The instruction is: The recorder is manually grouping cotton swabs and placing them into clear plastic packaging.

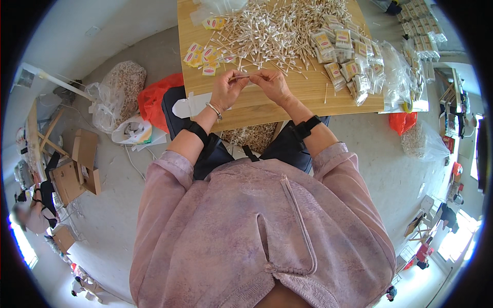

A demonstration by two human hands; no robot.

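My left hand (226,88) and my right hand (272,85) meet over the near edge of the wooden table (298,107). Fingers and thumbs are pinched together, with a thin pale thing (247,76) stretched between them. It is too small to tell its kind. Just beyond my hands spreads a large loose heap of cotton swabs (272,31). Yellow and white printed cards (209,54) lie to the left of the heap. On its right, small clear packets of swabs (343,51) are piled up.
A white card piece (192,106) lies at the table's near left edge. Below the edge, a container of swabs (250,136) sits between my legs. Bags of swabs (123,84) and a red bag (156,97) stand on the floor to the left, near open cardboard boxes (84,159).
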